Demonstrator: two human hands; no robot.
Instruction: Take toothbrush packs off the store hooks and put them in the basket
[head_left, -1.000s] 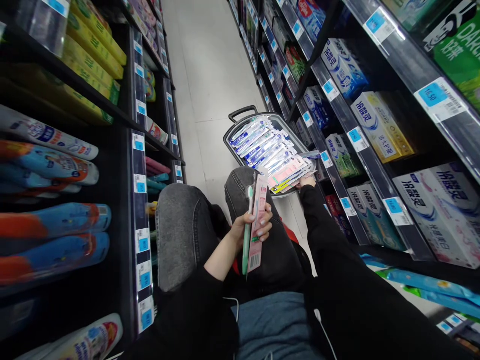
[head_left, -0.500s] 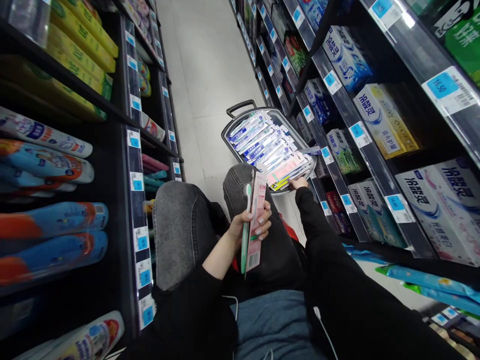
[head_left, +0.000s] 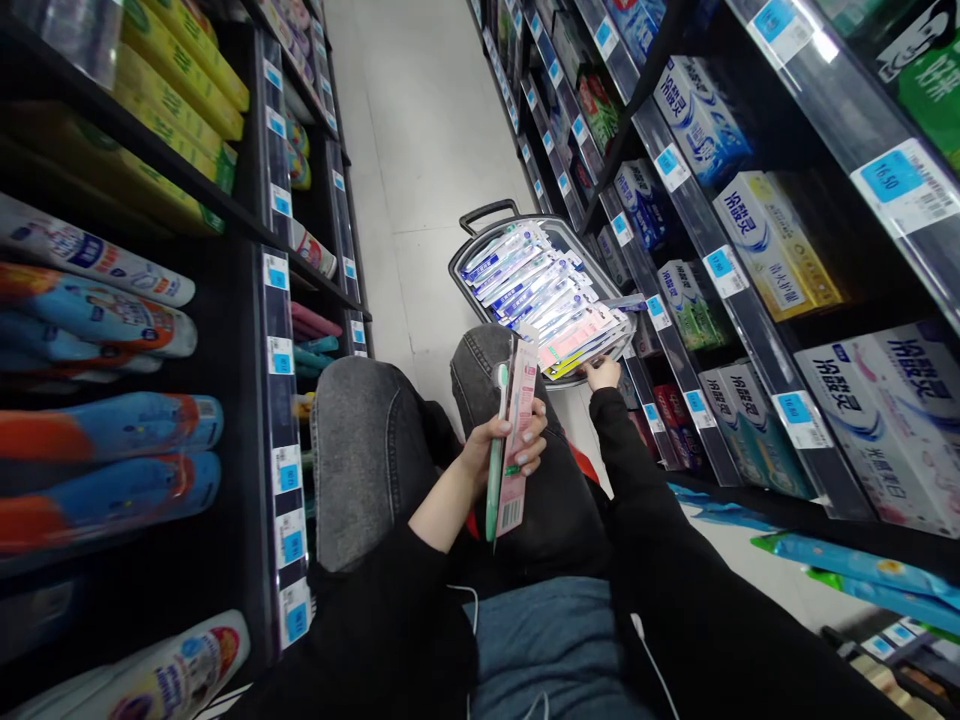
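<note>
My left hand [head_left: 504,447] is closed around a pink toothbrush pack [head_left: 517,440] and a green toothbrush [head_left: 496,455], held upright over my knee. My right hand [head_left: 602,374] reaches forward to the near edge of a grey basket [head_left: 480,232] on the floor. Its fingers pinch the lowest toothbrush packs [head_left: 547,300] stacked in the basket. The packs are blue and white at the far end, pink and yellow near my hand.
I crouch in a narrow shop aisle in grey jeans. Shelves of toothpaste boxes [head_left: 772,250] with blue price tags line the right side. Tubes and bottles [head_left: 97,330] fill the dark shelves on the left. White tiled floor [head_left: 420,120] runs ahead beyond the basket.
My right hand has slid slightly back along the basket's near edge, still on the packs. My left hand keeps the same hold. The view has shifted a little.
</note>
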